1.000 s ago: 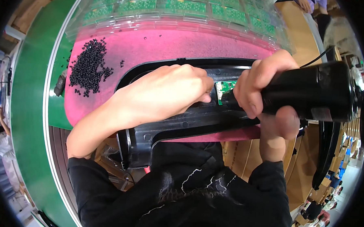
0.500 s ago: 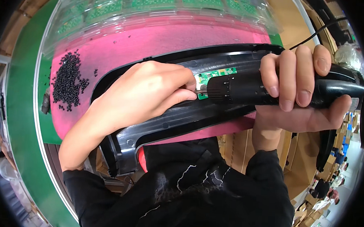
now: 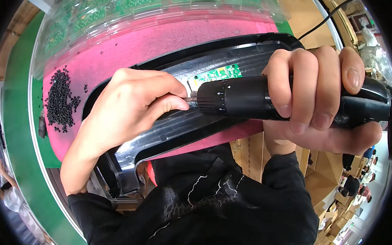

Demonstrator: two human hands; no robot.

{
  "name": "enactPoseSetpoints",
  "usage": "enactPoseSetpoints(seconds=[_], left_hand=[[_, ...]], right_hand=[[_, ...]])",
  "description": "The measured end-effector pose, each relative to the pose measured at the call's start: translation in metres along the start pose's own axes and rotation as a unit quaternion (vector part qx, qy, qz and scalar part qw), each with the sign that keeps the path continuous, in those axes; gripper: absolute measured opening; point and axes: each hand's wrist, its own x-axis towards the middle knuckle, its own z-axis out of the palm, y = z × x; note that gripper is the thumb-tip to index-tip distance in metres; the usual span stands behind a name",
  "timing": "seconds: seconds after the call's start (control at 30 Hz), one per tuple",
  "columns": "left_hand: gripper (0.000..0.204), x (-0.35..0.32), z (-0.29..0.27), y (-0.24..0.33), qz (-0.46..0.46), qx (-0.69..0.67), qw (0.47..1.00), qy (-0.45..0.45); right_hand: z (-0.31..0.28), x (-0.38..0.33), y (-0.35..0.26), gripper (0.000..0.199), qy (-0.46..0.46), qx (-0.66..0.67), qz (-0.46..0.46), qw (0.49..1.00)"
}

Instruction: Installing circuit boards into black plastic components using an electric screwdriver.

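Note:
My right hand [image 3: 315, 90] is wrapped round a black electric screwdriver [image 3: 245, 97], held almost level with its nose pointing left. My left hand [image 3: 129, 102] is closed, thumb and forefinger pinching the metal screwdriver bit [image 3: 191, 99] close to its end. Whether a screw sits between those fingertips is hidden. Beneath both hands lies a long black plastic housing [image 3: 169, 130] with a raised rim. A small green circuit board [image 3: 226, 71] rests inside it, partly covered by the screwdriver's nose and my left hand.
A pile of small black screws [image 3: 61, 101] lies on the pink mat [image 3: 182, 32] at the left. Clear plastic trays [image 3: 166, 7] of green boards stand at the back. A black cable [image 3: 325, 21] runs at upper right. Cardboard boxes [image 3: 252, 158] sit beyond the near edge.
The electric screwdriver and my left hand have shifted left and slightly nearer over the housing. More of the circuit board shows. My view has also shifted a little; both grips stay the same.

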Motion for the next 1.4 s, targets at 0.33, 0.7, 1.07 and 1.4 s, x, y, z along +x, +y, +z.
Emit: enactPoseSetpoints(seconds=[0.33,0.7,1.07,1.4], left_hand=[[0.028,-0.002,-0.007,0.0,-0.063,-0.093,0.991,-0.077],[0.039,-0.01,0.004,-0.013,-0.011,0.107,0.99,-0.087],[0.034,-0.008,0.001,-0.011,-0.011,0.132,0.986,-0.097],[0.017,-0.062,-0.053,0.054,-0.121,0.137,0.974,0.13]], right_hand=[[-0.011,0.003,-0.003,0.05,-0.066,-0.006,0.006,0.998],[-0.049,-0.018,-0.009,0.045,0.101,-0.079,0.019,0.992],[-0.038,-0.011,0.007,0.047,0.07,-0.151,0.059,0.984],[-0.026,-0.017,0.008,0.045,0.151,-0.236,0.077,0.957]])
